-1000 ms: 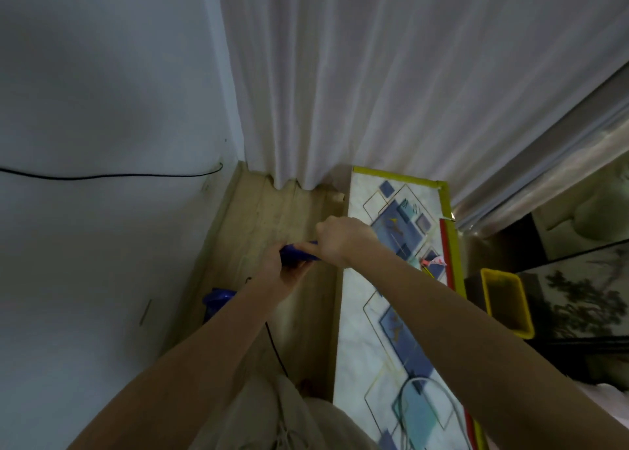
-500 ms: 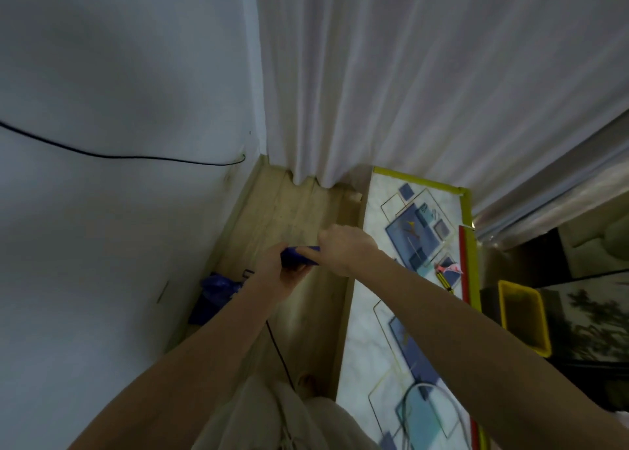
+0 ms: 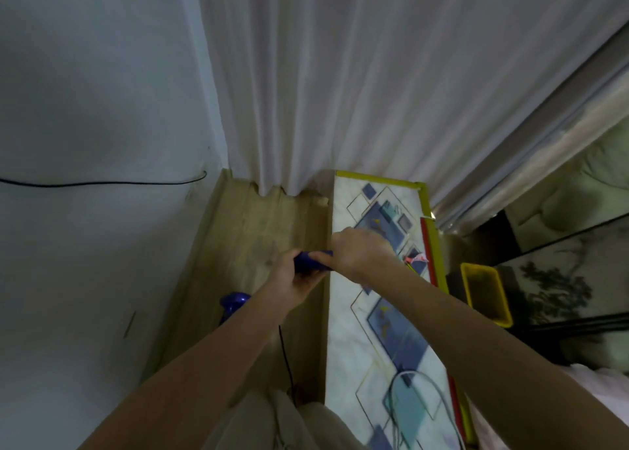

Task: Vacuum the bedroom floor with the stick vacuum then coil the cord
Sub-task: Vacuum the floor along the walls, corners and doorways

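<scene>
Wood floor (image 3: 252,231); handle (image 3: 311,260) between hands (image 3: 335,262).

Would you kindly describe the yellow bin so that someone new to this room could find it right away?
Start at the white curtain and follow the patterned mat along the floor to its right edge. The yellow bin stands just beyond that edge, against dark furniture. It is the only open-topped yellow box there; the mat's yellow border is merely a flat strip.

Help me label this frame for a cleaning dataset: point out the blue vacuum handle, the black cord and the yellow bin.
blue vacuum handle (image 3: 308,261): head view, bare stretch between the hands.
black cord (image 3: 285,356): head view, length over the wooden floor.
yellow bin (image 3: 469,284): head view, left rim.
</scene>
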A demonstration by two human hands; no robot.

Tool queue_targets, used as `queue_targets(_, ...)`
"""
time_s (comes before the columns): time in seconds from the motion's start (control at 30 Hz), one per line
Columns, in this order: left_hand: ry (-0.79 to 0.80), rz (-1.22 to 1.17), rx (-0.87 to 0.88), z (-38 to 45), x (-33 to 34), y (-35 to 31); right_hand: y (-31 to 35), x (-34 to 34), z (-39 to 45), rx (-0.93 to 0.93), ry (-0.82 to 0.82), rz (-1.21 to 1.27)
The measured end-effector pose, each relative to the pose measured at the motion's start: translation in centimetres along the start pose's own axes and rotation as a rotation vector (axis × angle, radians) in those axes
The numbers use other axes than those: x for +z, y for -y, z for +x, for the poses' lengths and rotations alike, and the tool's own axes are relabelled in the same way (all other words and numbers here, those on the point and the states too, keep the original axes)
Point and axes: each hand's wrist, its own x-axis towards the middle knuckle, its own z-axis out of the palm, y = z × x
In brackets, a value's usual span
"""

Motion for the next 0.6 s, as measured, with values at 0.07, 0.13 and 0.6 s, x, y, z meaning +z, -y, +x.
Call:
queue_targets(0.07,0.018,0.055,-0.039,0.0,0.6,0.9,-0.8,0.3,-1.0,0.056,0.023,0.017)
queue_targets(0.13,0.031,0.120,-0.060,0.1,1.1,1.7,-1.4,0.9,-2.0,0.091,0.056,0.052)
queue_targets(0.6,0.037,0.227,-0.087,1.5,-1.2,-0.3,0.1,3.0,-0.6,0.104,0.055,0.079)
